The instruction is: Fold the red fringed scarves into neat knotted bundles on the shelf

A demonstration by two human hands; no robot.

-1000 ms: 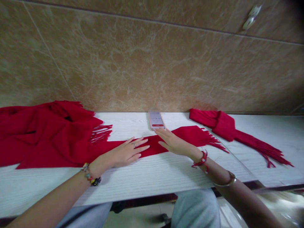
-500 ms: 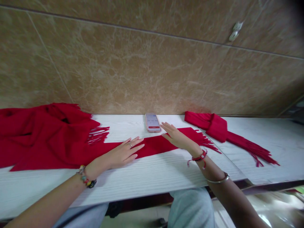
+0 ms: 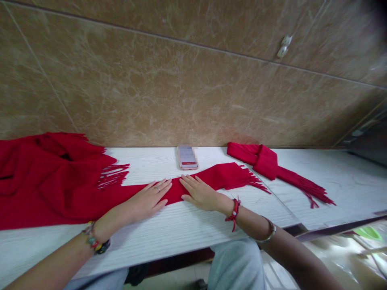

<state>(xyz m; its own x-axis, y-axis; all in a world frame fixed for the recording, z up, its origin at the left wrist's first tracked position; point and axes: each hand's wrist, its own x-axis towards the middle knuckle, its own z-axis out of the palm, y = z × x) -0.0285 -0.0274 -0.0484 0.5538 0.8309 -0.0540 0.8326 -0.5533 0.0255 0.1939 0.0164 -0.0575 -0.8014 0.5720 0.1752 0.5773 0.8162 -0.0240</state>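
A narrow, folded red cloth scarf with a fringe point(image 3: 174, 194) lies on a white wood-grained table point(image 3: 145, 241), its long axis running left to right, fringe pointing right. Both hands, left point(image 3: 149, 200) and right point(image 3: 201, 195), rest flat on it, fingers extended. Around it are one rumpled red fabric heap point(image 3: 54, 181) leftward, one pink-edged phone point(image 3: 187, 156) behind, and one looped red fringed scarf point(image 3: 265, 162) rightward. A brown marbled tile wall point(image 3: 151, 88) backs the table.

No readable text, number or brand found. Markings on the phone point(image 3: 186, 155) are partly pixelated and illegible.
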